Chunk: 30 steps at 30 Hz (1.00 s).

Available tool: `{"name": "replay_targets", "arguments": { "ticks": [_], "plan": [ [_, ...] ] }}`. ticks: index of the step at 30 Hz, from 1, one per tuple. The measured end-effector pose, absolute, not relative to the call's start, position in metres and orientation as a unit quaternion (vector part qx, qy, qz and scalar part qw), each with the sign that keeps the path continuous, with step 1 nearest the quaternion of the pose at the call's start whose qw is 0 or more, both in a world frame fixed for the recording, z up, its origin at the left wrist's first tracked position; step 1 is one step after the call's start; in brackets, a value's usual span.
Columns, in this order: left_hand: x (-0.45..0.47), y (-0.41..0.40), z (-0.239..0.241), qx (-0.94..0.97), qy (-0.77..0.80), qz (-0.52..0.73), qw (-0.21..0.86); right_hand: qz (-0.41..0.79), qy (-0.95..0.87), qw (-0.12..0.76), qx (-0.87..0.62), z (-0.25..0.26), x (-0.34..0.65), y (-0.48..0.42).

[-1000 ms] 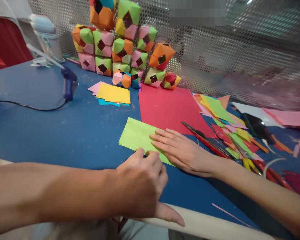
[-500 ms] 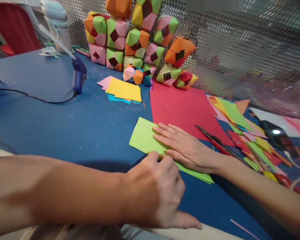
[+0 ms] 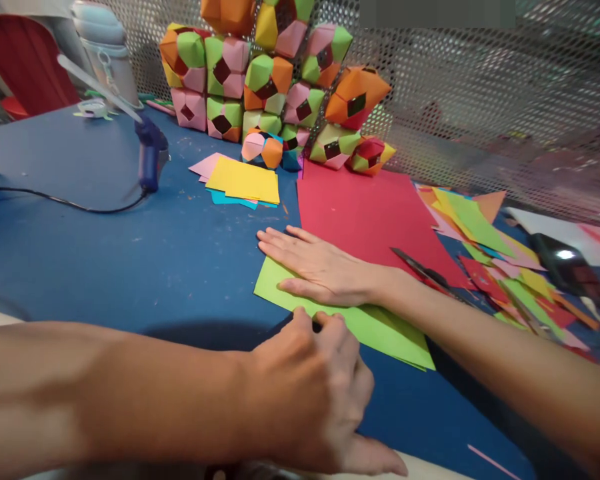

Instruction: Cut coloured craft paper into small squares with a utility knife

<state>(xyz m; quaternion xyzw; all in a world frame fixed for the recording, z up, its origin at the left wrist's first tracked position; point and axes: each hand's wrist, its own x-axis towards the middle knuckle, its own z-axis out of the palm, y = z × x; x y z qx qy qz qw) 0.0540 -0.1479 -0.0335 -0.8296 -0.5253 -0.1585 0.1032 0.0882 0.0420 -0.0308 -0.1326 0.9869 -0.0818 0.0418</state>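
A folded sheet of light green paper (image 3: 390, 333) lies on the blue table, its layers slightly apart at the right end. My right hand (image 3: 320, 267) rests flat on it, fingers stretched out past its far left edge. My left hand (image 3: 320, 387) is curled at the near edge, knuckles up, with the fingers bent against the paper and the thumb out toward me. Its fingertips are mostly hidden. Under my right forearm, scissors (image 3: 420, 270) with dark blades lie partly on a large red sheet (image 3: 355, 207).
Several folded-paper blocks (image 3: 267, 83) stand stacked against the perforated metal screen (image 3: 455, 100). A blue glue gun (image 3: 150, 157) stands at left, its cord across the table. Paper squares (image 3: 245, 180) lie mid-table; paper scraps (image 3: 525, 287) and a phone (image 3: 565, 260) are at right.
My right hand has slid left and away from me over the green paper, now reaching past its far left edge. My left hand has stayed nearly in place; the view has shifted slightly.
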Motion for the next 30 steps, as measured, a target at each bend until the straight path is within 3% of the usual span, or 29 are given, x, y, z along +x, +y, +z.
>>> {"name": "replay_targets", "arguments": {
  "ticks": [10,19,30],
  "plan": [
    [0.054,-0.149,-0.032,-0.830,-0.529,-0.147,0.099,-0.008,0.995,0.006,-0.099,-0.036,0.156,0.063],
    [0.052,-0.147,-0.032,-0.833,-0.523,-0.151,0.098,0.022,0.999,0.045,-0.014,-0.028,0.248,0.072],
    [0.052,-0.148,-0.028,-0.838,-0.524,-0.134,0.075,-0.003,0.998,0.029,-0.051,-0.029,0.169,0.072]
  ]
}}
